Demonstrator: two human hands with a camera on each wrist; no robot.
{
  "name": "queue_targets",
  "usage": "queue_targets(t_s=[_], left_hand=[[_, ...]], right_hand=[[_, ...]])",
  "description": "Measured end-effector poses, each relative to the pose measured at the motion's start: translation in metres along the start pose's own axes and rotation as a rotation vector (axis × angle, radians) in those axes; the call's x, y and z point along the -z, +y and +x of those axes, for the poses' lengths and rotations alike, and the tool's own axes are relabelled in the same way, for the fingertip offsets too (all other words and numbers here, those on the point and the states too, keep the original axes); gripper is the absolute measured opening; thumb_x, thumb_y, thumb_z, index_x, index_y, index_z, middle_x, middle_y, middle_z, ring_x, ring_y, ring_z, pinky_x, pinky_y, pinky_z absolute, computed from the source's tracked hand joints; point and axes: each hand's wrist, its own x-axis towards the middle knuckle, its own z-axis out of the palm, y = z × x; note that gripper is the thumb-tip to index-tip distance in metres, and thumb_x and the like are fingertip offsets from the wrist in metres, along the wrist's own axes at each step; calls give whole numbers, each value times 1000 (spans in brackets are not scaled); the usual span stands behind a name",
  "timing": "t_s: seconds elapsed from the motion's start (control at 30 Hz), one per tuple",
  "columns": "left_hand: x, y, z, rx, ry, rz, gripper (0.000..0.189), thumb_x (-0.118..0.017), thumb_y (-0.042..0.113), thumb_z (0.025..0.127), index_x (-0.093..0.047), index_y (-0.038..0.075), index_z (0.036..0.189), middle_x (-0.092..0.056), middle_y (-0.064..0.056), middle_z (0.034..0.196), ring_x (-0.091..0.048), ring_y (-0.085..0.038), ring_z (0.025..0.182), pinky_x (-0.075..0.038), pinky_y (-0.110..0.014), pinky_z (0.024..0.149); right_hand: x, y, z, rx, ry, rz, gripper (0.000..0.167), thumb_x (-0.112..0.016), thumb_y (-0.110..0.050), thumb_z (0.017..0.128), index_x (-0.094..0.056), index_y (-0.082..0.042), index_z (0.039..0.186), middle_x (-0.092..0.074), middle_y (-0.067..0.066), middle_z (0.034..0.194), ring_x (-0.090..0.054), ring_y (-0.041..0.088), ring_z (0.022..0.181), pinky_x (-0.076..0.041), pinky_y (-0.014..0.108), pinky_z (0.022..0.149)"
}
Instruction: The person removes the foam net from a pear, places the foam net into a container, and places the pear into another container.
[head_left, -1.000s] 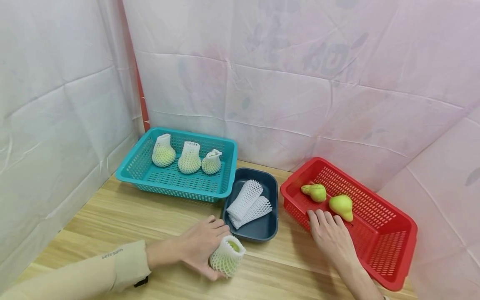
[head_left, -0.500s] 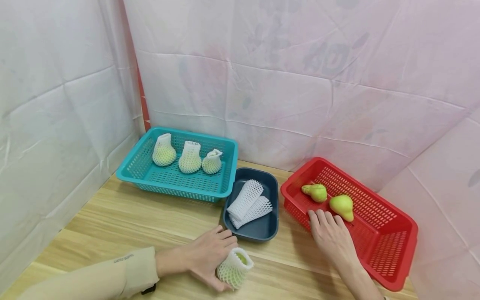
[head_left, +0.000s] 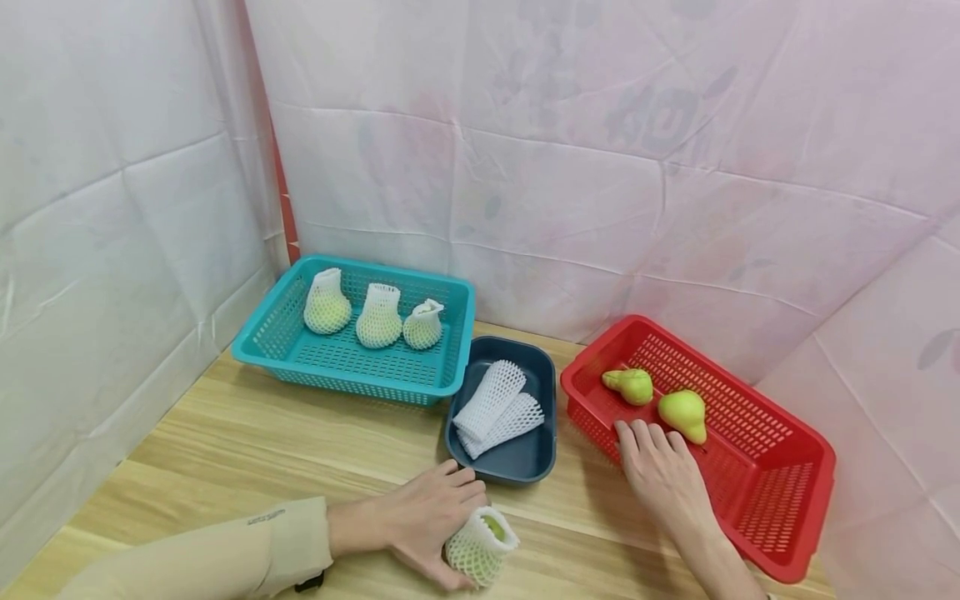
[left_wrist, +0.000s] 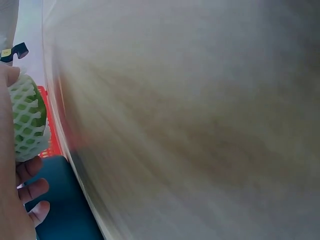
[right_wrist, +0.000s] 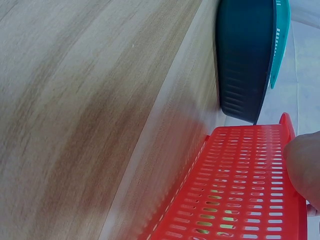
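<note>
In the head view my left hand point(head_left: 431, 523) grips a pear in a white foam net sleeve point(head_left: 482, 557) low over the table's front, the sleeve's open end up. Green skin shows inside that opening. In the left wrist view the netted pear point(left_wrist: 27, 120) sits between thumb and fingers point(left_wrist: 34, 190). My right hand point(head_left: 663, 471) holds the near left rim of the red basket point(head_left: 750, 417). Two bare pears, one at the back point(head_left: 630, 386) and one nearer point(head_left: 684, 413), lie inside. In the right wrist view its thumb point(right_wrist: 306, 167) presses the basket's outside.
At the back left stands a teal basket point(head_left: 352, 379) with three netted pears point(head_left: 379, 317). Between the two baskets, a dark blue tray point(head_left: 536, 458) holds foam net sleeves point(head_left: 495, 400). Pale cloth point(head_left: 555, 208) hangs behind and at the sides of the wooden table point(head_left: 262, 442).
My left hand has moved right and toward the front with the netted pear, which now tilts a little more to the right. The right hand has stayed on the red basket's rim.
</note>
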Motion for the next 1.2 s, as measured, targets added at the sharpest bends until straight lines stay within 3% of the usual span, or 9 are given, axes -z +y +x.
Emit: queue_targets(t_s=[0.5,0.73,1.2], left_hand=[[-2,-1,-4,14,-67,-87,73,-56,90,81,-57,28,119,-59,16,107,-47,-3,98,-35,-19,82],[-1,-3,-4,20,-63,-137,83,-59,93,77,-57,26,126,-60,15,111,-49,-3,98,-36,-18,83],[6,-6,-6,-3,-40,-78,89,-55,97,75,-58,25,126,-60,14,109,-50,-4,97,-37,-19,82]], right_hand=[[-1,0,0,-3,9,12,31,-44,-18,97,-59,5,110,-52,16,87,-46,32,73,-38,42,64],[-1,0,0,-6,0,14,32,-43,-19,98,-60,5,110,-52,16,87,-47,33,73,-38,42,64],[0,0,0,-4,-8,9,32,-41,-18,99,-60,6,111,-52,17,88,-47,33,74,-38,42,64]])
